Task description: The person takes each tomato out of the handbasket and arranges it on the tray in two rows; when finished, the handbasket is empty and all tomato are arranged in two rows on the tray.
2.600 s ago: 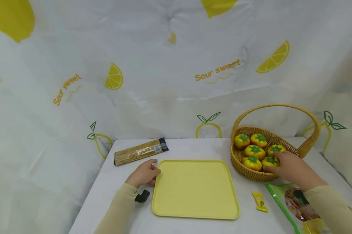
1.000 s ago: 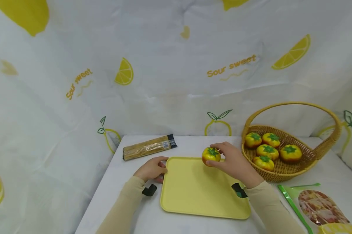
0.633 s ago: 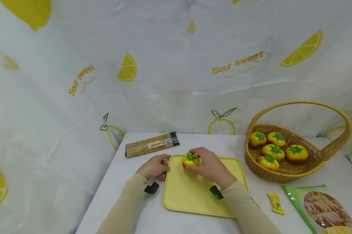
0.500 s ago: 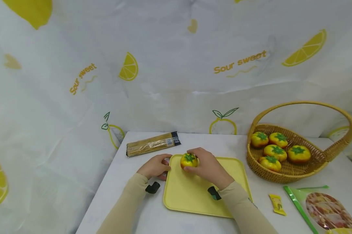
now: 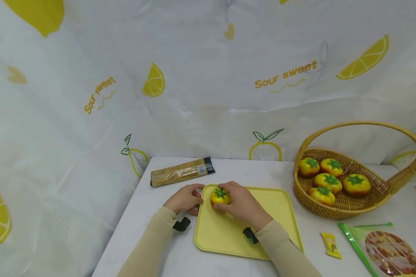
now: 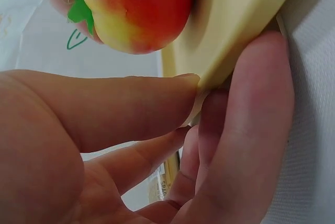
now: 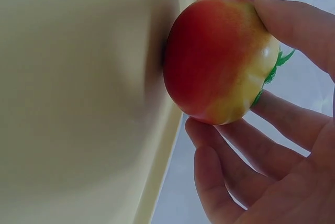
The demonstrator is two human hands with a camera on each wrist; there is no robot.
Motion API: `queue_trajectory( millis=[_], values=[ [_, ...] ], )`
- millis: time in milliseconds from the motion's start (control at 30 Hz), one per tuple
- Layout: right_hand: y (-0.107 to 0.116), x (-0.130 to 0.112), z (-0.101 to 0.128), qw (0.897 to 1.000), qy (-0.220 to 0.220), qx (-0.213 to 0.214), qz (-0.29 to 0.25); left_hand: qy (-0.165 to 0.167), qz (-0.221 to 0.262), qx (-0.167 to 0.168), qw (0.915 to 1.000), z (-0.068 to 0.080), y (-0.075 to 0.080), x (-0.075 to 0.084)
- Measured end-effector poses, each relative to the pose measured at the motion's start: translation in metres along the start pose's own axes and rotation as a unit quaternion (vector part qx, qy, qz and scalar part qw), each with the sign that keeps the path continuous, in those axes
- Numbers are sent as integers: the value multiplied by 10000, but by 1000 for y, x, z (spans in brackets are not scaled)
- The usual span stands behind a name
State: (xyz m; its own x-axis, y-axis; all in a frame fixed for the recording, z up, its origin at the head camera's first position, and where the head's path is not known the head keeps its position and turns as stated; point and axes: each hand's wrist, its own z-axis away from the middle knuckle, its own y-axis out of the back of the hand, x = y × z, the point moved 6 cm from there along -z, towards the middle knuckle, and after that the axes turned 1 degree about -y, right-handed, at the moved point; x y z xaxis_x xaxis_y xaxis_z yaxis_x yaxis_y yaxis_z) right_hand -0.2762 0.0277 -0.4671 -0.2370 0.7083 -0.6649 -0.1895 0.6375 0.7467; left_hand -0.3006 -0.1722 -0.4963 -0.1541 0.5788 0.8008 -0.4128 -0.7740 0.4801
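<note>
In the head view a yellow tray [image 5: 222, 234] lies on the white table. My left hand [image 5: 184, 199] pinches its left rim; in the left wrist view the thumb is on top and fingers [image 6: 256, 114] reach beneath. My right hand [image 5: 244, 204] holds a yellow-red tomato [image 5: 220, 196] with a green leafy top at the tray's far left corner. Thumb and fingertips curl round the tomato [image 7: 220, 62] in the right wrist view. Its red underside is right at the tray surface; whether it bears on it I cannot tell.
A wicker basket [image 5: 329, 212] with a tall handle holds several more tomatoes [image 5: 356, 184] at the right. In front of it lie a small yellow wrapped sachet [image 5: 330, 245] and a green-edged food bag [image 5: 384, 246]. Behind the tray lies a clear pack of spaghetti-like sticks [image 5: 178, 173].
My right hand has taken one tomato out of the basket and carried it left, down to the tray's far left corner. The left hand stays at the tray's left rim. The head view has shifted slightly.
</note>
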Motion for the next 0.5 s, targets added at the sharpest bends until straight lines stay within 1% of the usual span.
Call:
queue_trajectory(
  millis=[133, 300, 500],
  values=[
    [-1, -1, 0, 10000, 34, 18, 87, -5, -36, 28, 10000, 1, 1, 0],
    [-2, -5, 0, 9999, 130, 8, 54, 9, -13, 93, 10000, 2, 3, -2],
    [-1, -5, 1, 9999, 18, -19, 121, -32, -71, 52, 10000, -2, 0, -2]
  ],
)
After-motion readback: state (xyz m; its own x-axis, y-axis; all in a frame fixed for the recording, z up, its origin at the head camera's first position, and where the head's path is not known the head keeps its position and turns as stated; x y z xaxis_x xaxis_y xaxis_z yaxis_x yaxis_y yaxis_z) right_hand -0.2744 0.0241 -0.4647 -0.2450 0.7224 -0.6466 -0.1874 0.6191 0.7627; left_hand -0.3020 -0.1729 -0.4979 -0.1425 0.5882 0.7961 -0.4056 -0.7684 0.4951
